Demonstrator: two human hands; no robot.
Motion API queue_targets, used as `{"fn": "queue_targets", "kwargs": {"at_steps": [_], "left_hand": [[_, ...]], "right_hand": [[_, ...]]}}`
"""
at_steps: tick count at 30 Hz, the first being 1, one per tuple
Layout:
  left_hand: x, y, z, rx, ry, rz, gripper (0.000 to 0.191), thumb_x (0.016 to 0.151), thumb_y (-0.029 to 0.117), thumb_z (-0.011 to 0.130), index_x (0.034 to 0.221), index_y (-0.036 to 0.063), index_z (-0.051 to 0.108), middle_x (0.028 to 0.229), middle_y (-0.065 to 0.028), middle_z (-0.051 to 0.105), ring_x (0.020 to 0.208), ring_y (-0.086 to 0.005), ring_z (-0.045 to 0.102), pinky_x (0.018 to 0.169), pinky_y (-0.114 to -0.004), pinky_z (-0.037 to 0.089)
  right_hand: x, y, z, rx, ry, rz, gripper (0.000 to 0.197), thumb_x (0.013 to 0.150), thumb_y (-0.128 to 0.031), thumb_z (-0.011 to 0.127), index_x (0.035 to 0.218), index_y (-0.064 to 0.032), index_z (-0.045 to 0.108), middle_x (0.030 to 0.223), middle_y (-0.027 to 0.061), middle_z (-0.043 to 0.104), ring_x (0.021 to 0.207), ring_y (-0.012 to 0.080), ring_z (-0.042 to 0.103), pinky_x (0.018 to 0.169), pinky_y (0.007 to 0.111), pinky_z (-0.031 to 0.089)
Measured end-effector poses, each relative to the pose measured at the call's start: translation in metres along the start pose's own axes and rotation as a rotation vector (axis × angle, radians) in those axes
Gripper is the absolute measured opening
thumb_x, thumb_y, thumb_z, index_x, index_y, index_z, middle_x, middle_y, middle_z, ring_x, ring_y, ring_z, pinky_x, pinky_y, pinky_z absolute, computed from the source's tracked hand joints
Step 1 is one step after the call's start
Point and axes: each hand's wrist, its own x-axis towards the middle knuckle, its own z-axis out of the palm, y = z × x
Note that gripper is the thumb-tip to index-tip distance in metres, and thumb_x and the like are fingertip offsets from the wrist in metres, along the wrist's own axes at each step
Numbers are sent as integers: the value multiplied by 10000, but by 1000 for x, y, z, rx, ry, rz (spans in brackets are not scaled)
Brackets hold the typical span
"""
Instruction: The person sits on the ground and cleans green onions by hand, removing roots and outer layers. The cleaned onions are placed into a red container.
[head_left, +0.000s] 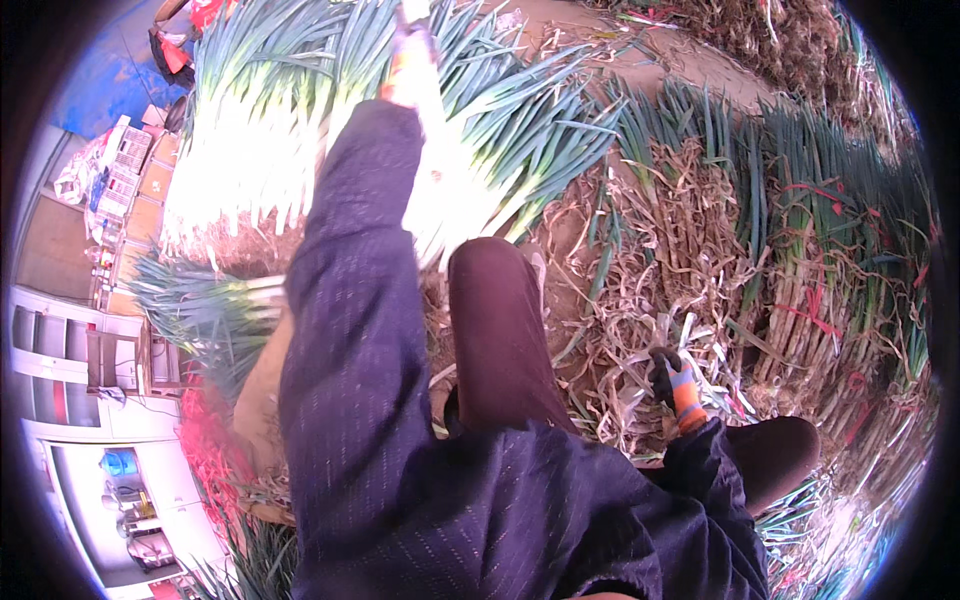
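My left hand (411, 64), in an orange and pale glove, reaches far forward over cleaned green onions (247, 142) with bright white stalks. Glare washes it out, and its fingers and anything in them cannot be made out. My right hand (677, 386), in a glove with dark fingers and an orange and grey back, is low beside my right knee. It is at a heap of dry, peeled onion leaves (630, 360); whether it grips any is unclear. Uncleaned onions (682, 217) with brown, papery husks lie beyond that heap.
Bundles of uncleaned onions tied with red string (810, 311) stand at the right. More green onions (217, 315) lie left of my left arm, near red netting (210, 442). Cardboard boxes (154, 180), crates and a white cabinet (150, 465) line the left side. My knees are between the piles.
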Motion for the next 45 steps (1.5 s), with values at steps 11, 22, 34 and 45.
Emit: {"fn": "queue_targets", "kwargs": {"at_steps": [11,22,34,45], "left_hand": [[-42,-234,-125,1011,29,-294,312,862,157,481,1146,29,496,985,-148,591,871,-276,580,764,-370,462],[-13,-250,-64,1137,-518,-152,564,868,449,479,1278,62,471,1157,-192,581,1057,-350,553,888,-392,437],[-259,178,125,-109,-1400,10,465,858,115,544,1313,101,449,1240,-94,554,1129,-202,543,929,-303,429],[-280,175,158,497,-1518,576,667,767,315,631,1350,100,389,1208,-133,521,1078,-283,510,928,-395,398]], "right_hand": [[4,14,7,-99,-50,368,312,923,-258,528,1175,-75,537,633,68,576,441,145,494,383,279,383],[26,15,-5,-518,-16,75,335,884,-332,534,1114,-97,594,760,31,627,602,135,551,569,311,473],[155,16,-72,-814,85,-165,648,768,-451,576,1226,-1,486,1080,247,595,1001,371,576,862,407,457],[271,43,-37,-1317,272,19,537,843,-231,464,1291,56,393,1221,248,504,1128,351,500,931,394,404]]}}
